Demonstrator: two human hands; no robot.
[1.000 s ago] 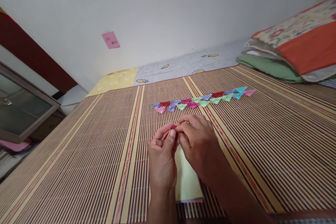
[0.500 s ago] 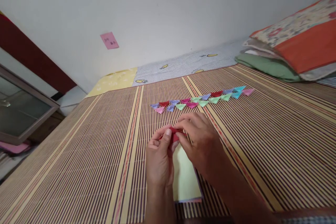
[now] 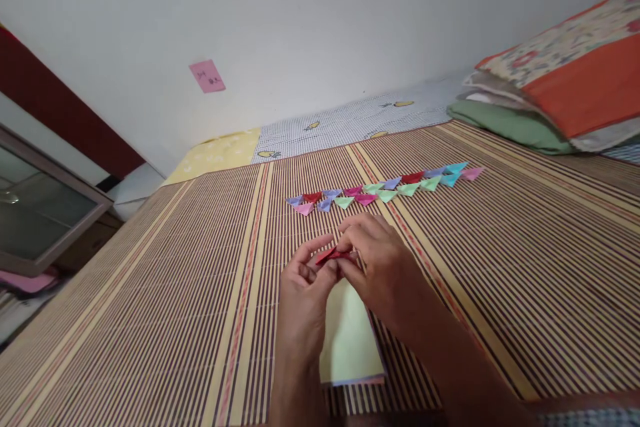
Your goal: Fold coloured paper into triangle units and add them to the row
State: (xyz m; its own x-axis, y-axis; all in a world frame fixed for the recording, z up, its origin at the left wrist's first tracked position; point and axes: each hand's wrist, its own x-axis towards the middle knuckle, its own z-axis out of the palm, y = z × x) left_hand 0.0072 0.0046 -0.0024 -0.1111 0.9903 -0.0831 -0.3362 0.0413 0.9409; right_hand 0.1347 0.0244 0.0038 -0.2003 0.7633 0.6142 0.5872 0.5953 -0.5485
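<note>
A small folded red paper (image 3: 327,255) is pinched between both hands, above the striped mat. My left hand (image 3: 306,290) grips its lower left side with the thumb, fingers curled behind it. On the right side, my right hand (image 3: 377,260) holds the paper between thumb and fingertips. Beneath the hands lies a stack of pale yellow-green paper (image 3: 353,340), partly covered by them. Beyond the hands, two rows of small folded paper triangles (image 3: 387,195) in pink, red, blue, green and cyan lie on the mat.
The striped mat (image 3: 175,293) spreads over the bed. Folded bedding with an orange and floral cover (image 3: 585,90) sits at the back right. A pink note (image 3: 207,76) is on the wall. A framed glass panel (image 3: 40,207) stands at the left.
The red paper has turned and now shows a narrow pointed edge. My left thumb has moved down and right along it, and the left fingers have spread a little. More of the paper stack shows.
</note>
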